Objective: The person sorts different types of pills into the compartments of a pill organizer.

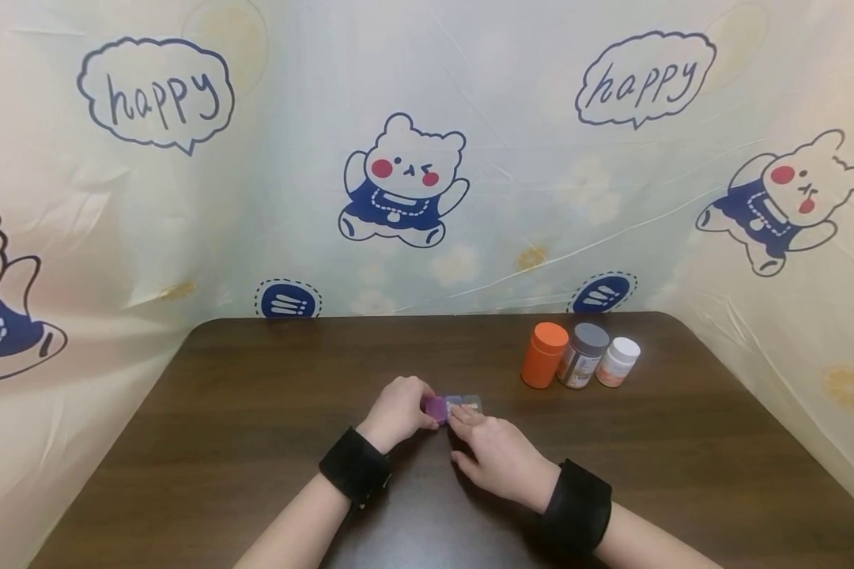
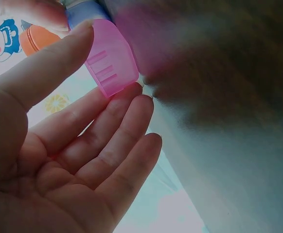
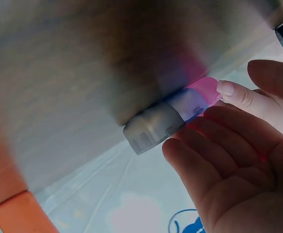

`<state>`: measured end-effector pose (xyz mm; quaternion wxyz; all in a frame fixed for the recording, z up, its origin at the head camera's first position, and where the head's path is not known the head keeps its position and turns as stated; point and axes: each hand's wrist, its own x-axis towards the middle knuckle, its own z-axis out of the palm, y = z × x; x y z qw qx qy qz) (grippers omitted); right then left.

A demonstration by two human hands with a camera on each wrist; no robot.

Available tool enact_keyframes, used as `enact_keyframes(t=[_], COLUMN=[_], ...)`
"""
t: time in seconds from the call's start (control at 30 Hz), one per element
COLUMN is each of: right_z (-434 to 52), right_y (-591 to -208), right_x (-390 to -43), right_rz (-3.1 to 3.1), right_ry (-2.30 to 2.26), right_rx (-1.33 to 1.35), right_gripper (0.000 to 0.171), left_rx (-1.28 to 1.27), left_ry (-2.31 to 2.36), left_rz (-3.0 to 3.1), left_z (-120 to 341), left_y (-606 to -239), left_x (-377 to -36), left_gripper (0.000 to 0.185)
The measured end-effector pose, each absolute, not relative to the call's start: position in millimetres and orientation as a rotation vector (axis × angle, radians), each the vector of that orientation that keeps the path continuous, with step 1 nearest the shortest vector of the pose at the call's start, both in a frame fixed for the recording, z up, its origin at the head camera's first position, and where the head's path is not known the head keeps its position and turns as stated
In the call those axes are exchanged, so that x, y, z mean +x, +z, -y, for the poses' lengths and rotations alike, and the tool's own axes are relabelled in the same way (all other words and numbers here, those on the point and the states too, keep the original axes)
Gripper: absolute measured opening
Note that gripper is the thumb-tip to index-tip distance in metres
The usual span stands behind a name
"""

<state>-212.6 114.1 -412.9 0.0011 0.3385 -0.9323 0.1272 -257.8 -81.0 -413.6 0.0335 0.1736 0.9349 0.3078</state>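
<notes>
Pill case [image 1: 454, 401]: one, between my hands; three compartments, pink, blue, grey; contents unclear.
Left hand [image 1: 396, 407]: I pinch the pink end.
Right hand [image 1: 501, 458]: my fingers stretch over the blue part, partly hiding it.
Far right: orange bottle [image 1: 542, 360], grey-lidded jar [image 1: 580, 362], white bottle [image 1: 618, 364]; three, closed.

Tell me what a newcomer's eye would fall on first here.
Probably the winking cartoon bear at the middle of the backdrop, above the dark table. Next, the bright orange bottle, left of a grey-lidded jar toward the back right. Then the pink, blue and grey case, pinched by the left hand, with the right hand close beside it.
</notes>
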Motion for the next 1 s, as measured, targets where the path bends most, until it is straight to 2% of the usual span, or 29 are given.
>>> enact_keyframes(t=[0.2, 0.43, 0.63, 1.0], right_z=[-119.0, -123.1, -126.4, -113.8], right_y=[-413.5, -409.9, -406.0, -414.0], right_x=[-214.5, -212.6, -212.2, -235.0], right_rz=[2.958, 2.935, 2.886, 2.619], right_ry=[0.595, 0.612, 0.543, 0.192], right_rx=[1.008, 0.999, 1.001, 1.233], right_gripper=[0.050, 0.049, 0.047, 0.041], left_rx=[0.500, 0.489, 0.503, 0.540], left_ry=[0.955, 0.952, 0.963, 0.949], left_rz=[-2.850, -2.846, -2.842, -2.871], left_z=[80.2, 80.9, 82.2, 79.8], left_y=[-413.4, -412.8, -412.3, -412.2], left_x=[-256.5, -256.8, -256.3, -258.4], left_gripper=[0.036, 0.040, 0.046, 0.047])
